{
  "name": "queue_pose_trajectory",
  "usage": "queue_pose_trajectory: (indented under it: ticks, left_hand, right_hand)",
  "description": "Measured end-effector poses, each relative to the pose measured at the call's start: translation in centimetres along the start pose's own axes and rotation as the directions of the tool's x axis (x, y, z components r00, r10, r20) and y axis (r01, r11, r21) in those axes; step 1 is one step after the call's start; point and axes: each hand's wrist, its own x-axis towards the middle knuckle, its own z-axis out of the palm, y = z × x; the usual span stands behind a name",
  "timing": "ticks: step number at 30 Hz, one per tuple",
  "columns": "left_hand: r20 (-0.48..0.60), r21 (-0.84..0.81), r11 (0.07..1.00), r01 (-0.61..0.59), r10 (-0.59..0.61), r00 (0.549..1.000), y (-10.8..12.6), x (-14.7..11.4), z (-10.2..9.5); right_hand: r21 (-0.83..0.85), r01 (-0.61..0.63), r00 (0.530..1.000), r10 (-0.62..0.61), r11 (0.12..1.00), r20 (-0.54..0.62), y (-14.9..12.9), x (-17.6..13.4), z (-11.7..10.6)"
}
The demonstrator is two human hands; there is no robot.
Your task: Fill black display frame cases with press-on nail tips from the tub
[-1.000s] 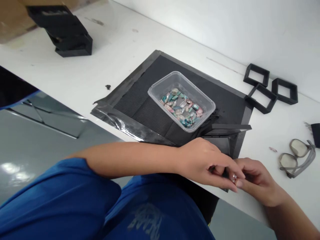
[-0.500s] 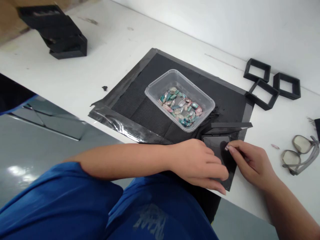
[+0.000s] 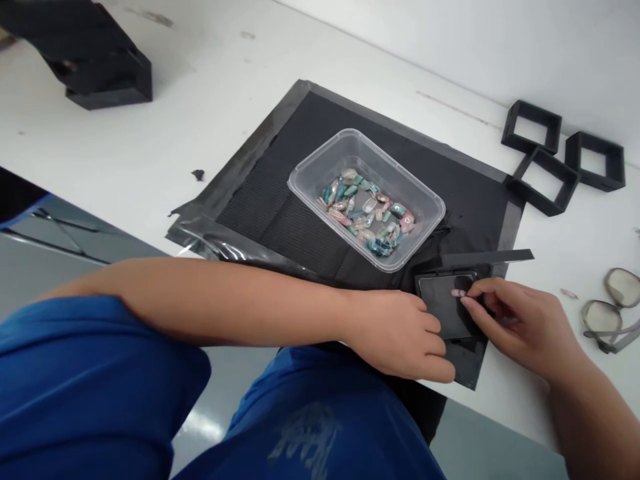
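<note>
My right hand (image 3: 520, 323) pinches a small pink press-on nail (image 3: 457, 293) between thumb and forefinger. It holds the nail over an opened shallow black case (image 3: 443, 317), whose lid (image 3: 493, 258) stands tilted up at the back. Just left of the case's front edge is my left hand (image 3: 400, 337), its fingers curled under; their tips and anything in them are hidden. Behind both hands, a clear plastic tub (image 3: 325, 153) contains many loose press-on nails (image 3: 367, 210) in teal, pink and clear tones.
A black mat (image 3: 270, 193) taped to the white table (image 3: 165, 160) lies under the tub and case. Several black frames (image 3: 543, 180) stand at back right, near eyeglasses (image 3: 603, 313). Stacked black boxes (image 3: 110, 73) rise at far left, and a black scrap (image 3: 198, 175) lies beside the mat.
My left hand's fingers have curled in from a looser, extended pose. The nail in my right hand now shows more fully above the case. The view has shifted slightly.
</note>
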Motion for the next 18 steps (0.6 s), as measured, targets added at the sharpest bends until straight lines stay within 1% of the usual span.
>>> queue_pose_trajectory:
  ticks: [3, 8, 11, 13, 15, 17, 18]
  left_hand:
    - [0.012, -0.036, 0.999, 0.018, -0.018, 1.000, 0.1, 0.0, 0.0]
    - [0.031, -0.094, 0.994, 0.049, -0.047, 0.998, 0.2, -0.2, -0.1]
    - [0.035, -0.134, 0.989, 0.068, -0.064, 0.997, 0.3, -0.3, -0.1]
    - [0.033, -0.148, 0.986, 0.074, -0.070, 0.997, 0.3, -0.3, 0.0]
    - [0.025, -0.154, 0.985, 0.074, -0.071, 0.997, 0.2, -0.3, 0.2]
    - [0.012, -0.165, 0.983, 0.079, -0.078, 0.997, 0.1, -0.3, 0.4]
    - [0.001, -0.173, 0.981, 0.084, -0.085, 0.996, 0.1, -0.3, 0.4]
  right_hand:
    - [-0.006, 0.030, 0.998, -0.030, 1.000, -0.054, 0.0, 0.0, 0.2]
    - [0.017, 0.127, 0.990, -0.126, 0.992, -0.071, -0.3, 0.4, 0.5]
    - [0.039, 0.133, 0.987, -0.130, 0.990, -0.091, -0.9, 0.8, 0.5]
    - [0.113, 0.069, 0.996, -0.061, 0.991, -0.072, -1.4, 1.1, 0.6]
    - [0.155, -0.053, 0.997, 0.061, 0.986, -0.048, -2.0, 1.1, 0.8]
    - [0.120, -0.170, 0.982, 0.179, 0.978, -0.067, -2.5, 1.0, 1.0]
    - [0.088, -0.213, 0.970, 0.222, 0.973, -0.098, -2.8, 0.9, 1.2]
